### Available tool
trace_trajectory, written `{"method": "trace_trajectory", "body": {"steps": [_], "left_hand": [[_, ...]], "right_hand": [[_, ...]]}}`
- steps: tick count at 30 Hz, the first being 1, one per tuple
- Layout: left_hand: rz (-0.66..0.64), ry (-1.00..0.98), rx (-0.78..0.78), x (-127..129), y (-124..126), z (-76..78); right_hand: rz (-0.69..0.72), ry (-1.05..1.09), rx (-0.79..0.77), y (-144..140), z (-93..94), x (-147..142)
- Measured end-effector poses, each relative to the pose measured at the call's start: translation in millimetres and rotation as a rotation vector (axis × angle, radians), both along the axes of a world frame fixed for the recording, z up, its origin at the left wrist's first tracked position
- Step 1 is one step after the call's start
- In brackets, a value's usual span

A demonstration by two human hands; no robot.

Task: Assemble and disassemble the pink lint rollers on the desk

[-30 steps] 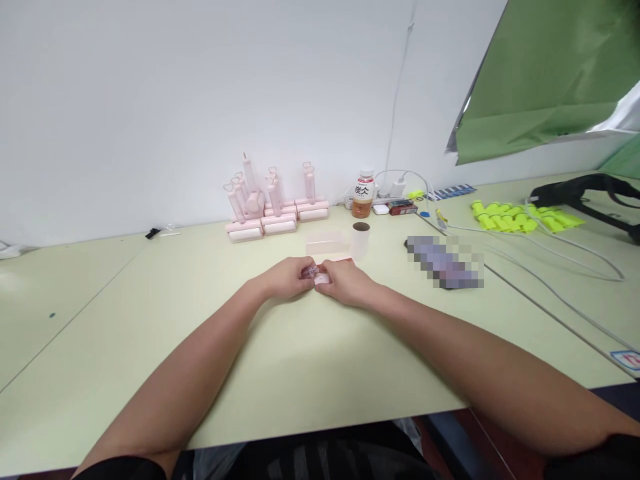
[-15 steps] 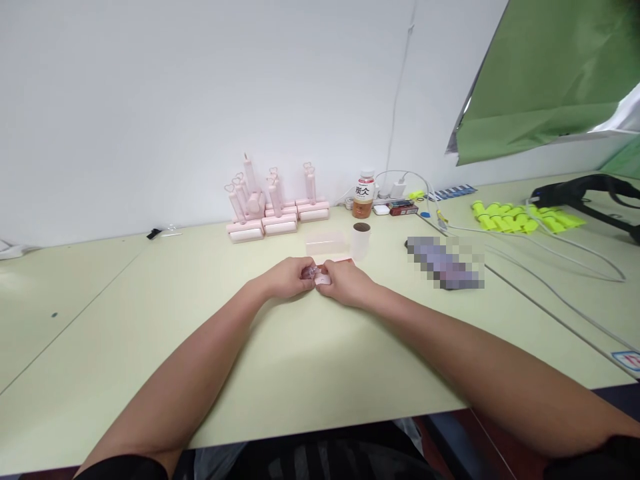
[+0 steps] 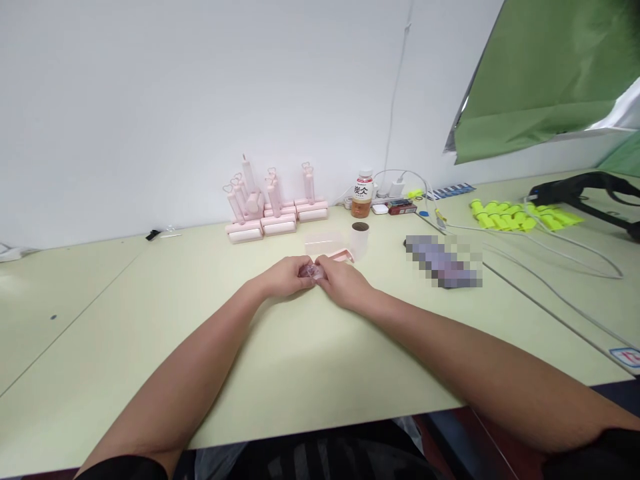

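Note:
My left hand and my right hand meet near the table's middle, fingers closed on a small crinkled clear plastic wrapper. Whatever may be inside the wrapper is too small and covered to make out. Just behind my right hand lies a pale pink trough-shaped plastic part, partly hidden by the fingers. A clear pinkish plastic cover rests on the table beyond my hands. Beside it a white sticky-paper roll with a brown core stands upright.
Several pink lint rollers with heart-ended handles stand against the wall. A bottle, small boxes and white cables are at the back right. A phone-like blurred object lies right, with yellow-green pieces and a black strapped device farther off.
The white-pink piece seen under my right fingers no longer shows there. More of the pink trough-shaped part shows behind my right hand, tilted. Both hands stay together at the wrapper.

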State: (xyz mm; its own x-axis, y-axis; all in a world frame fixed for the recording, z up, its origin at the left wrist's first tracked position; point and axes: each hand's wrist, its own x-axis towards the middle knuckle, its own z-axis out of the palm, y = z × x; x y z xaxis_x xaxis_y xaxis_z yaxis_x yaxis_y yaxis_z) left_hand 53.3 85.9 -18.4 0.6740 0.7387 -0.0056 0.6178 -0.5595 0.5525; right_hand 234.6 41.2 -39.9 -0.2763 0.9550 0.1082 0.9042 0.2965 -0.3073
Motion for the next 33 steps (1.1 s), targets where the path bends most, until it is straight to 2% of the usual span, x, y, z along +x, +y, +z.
{"method": "trace_trajectory", "body": {"steps": [7, 9, 12, 15, 19, 24, 33], "left_hand": [[0.153, 0.099, 0.119, 9, -5, -4.8], [0.197, 0.153, 0.165, 12, -6, -6.2], [0.237, 0.192, 0.199, 16, -8, -7.3], [0.246, 0.198, 0.210, 18, -10, -6.5], [0.233, 0.195, 0.194, 18, -12, -4.4], [0.203, 0.202, 0.187, 17, -10, -4.8], [0.243, 0.247, 0.193, 20, -10, -3.2]], "right_hand": [[0.050, 0.027, 0.003, -5, 10.2, 20], [0.048, -0.014, -0.020, -9, 14.2, 27], [-0.027, -0.153, -0.076, -14, 19.9, 35], [-0.100, -0.252, -0.103, -16, 23.5, 37], [-0.139, -0.254, -0.113, -14, 23.2, 36], [-0.159, -0.247, -0.155, -8, 18.3, 36], [-0.156, -0.205, -0.163, -3, 18.7, 36]]}}
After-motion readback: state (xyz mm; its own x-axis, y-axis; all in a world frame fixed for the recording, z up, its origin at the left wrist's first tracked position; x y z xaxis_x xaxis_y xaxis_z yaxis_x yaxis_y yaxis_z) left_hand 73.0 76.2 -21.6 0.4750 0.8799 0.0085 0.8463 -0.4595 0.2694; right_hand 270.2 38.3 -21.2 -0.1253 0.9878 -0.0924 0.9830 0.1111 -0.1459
